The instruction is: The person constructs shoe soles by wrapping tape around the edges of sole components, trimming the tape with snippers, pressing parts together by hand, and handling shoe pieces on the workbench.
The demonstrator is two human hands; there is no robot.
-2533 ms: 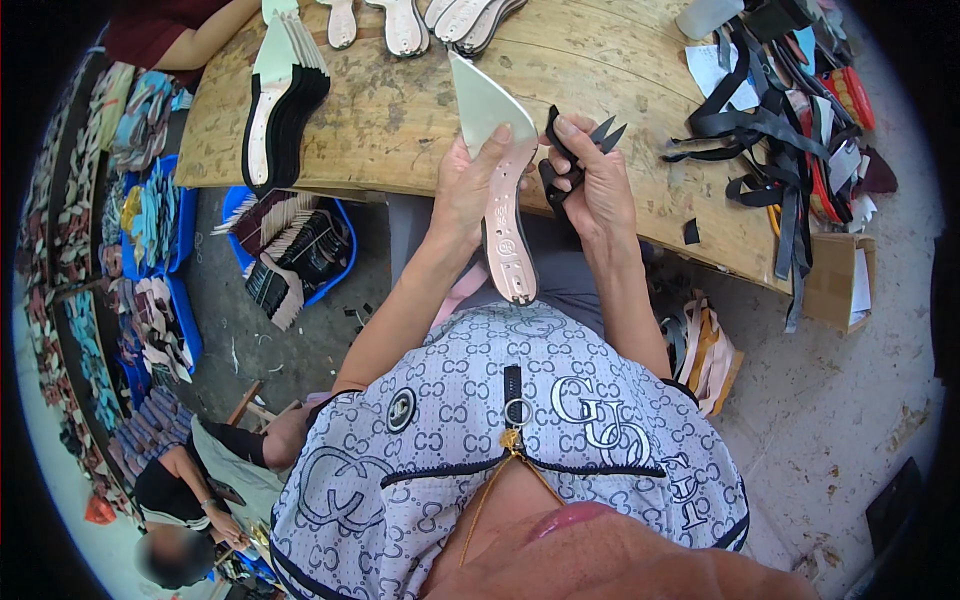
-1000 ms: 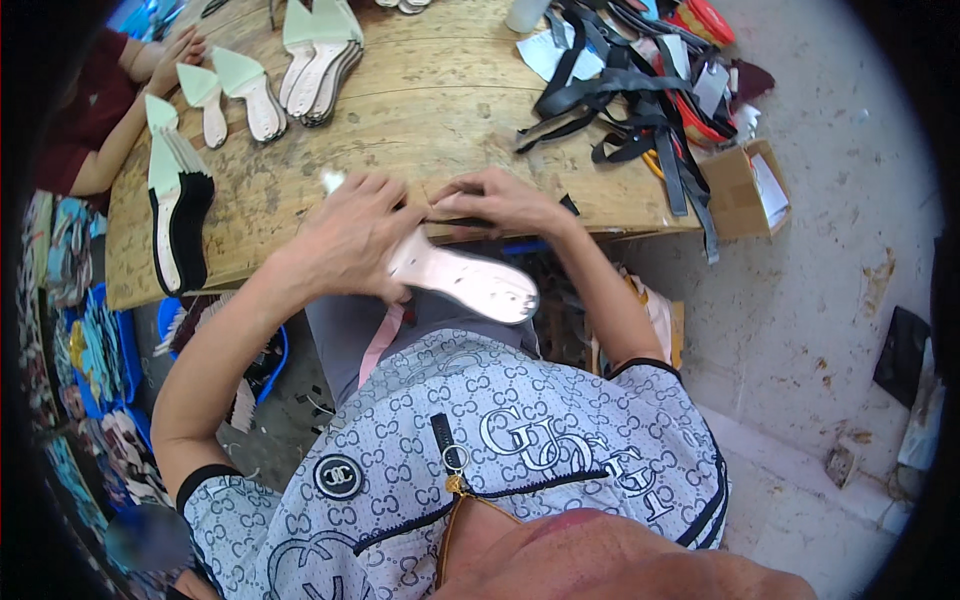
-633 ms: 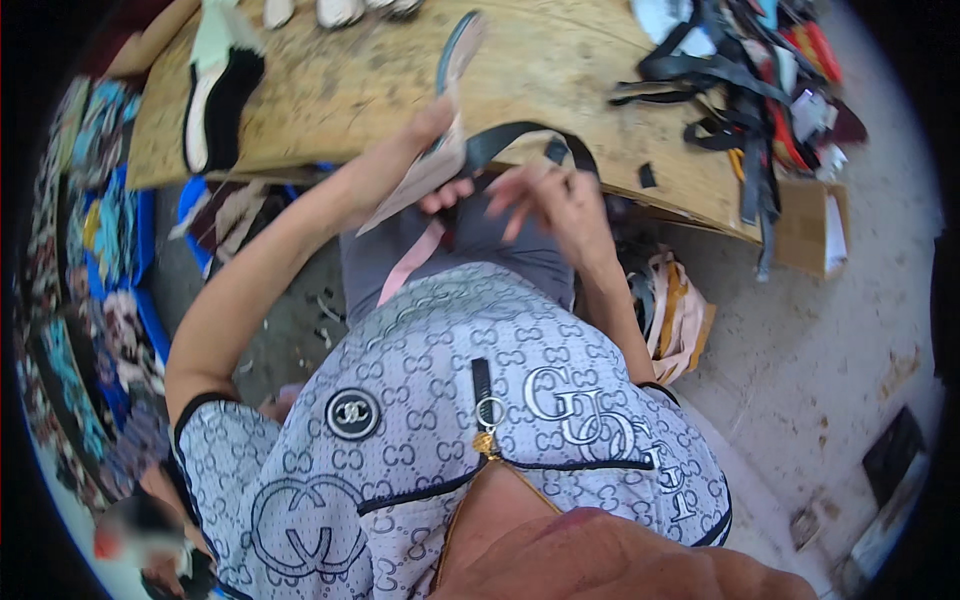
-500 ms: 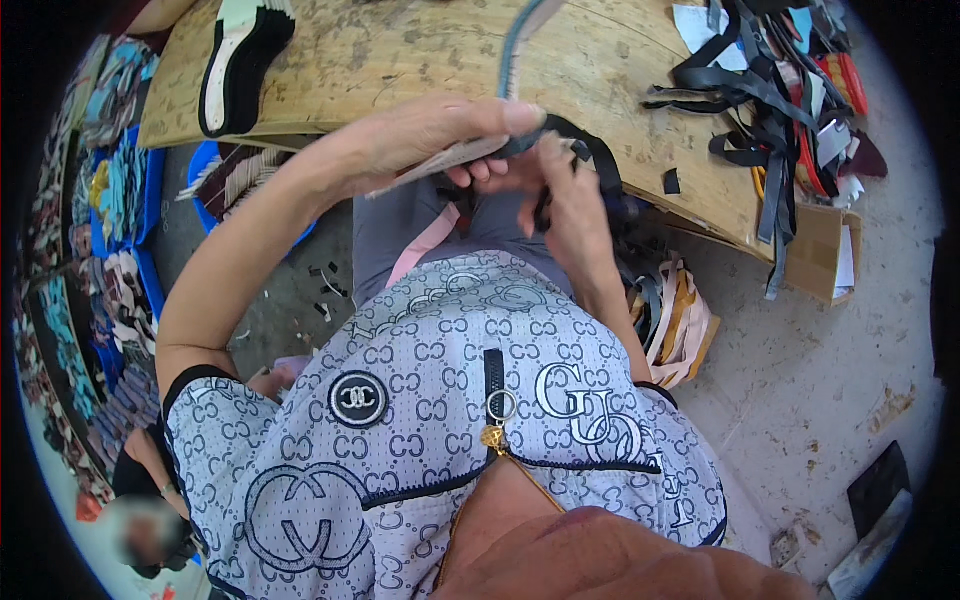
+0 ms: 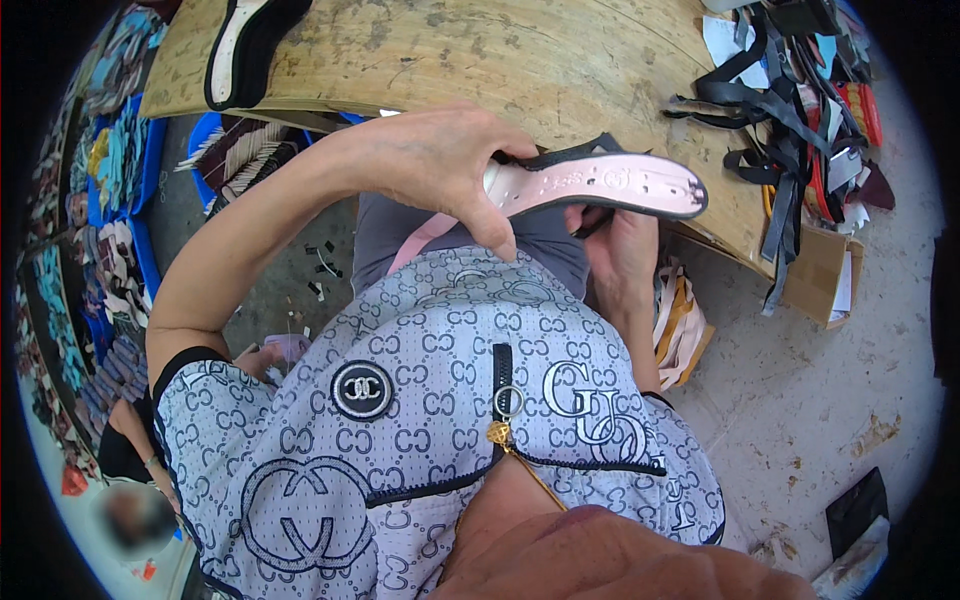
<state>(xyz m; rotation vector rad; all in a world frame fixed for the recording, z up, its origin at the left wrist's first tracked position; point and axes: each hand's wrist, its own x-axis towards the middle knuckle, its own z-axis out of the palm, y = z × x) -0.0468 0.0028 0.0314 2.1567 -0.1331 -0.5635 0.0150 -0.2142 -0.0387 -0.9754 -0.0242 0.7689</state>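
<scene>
A pink insole (image 5: 600, 182) with a black rim, small holes along it and a rounded end to the right lies across in front of me, its pink face turned up. My left hand (image 5: 435, 155) grips its left end, thumb below and fingers above. Black strap material (image 5: 580, 152) shows along the insole's far edge. Just under the insole's right part is my right hand (image 5: 628, 255), fingers curled against a small black piece (image 5: 592, 222), probably strap; the insole partly hides these fingers. A pink strip (image 5: 420, 240) lies over my lap.
On the wooden table (image 5: 400, 55) rests a stack of black-edged soles (image 5: 245, 55) at far left. Black straps (image 5: 770, 120) hang over its right edge, near a cardboard box (image 5: 815, 270). Blue bins (image 5: 145, 190) of parts stand left; another person (image 5: 130, 440) is lower left.
The insole has turned from edge-on to show its pink face, its rounded end now pointing right. My right hand has moved right and down, and my left hand has opened wider around its end.
</scene>
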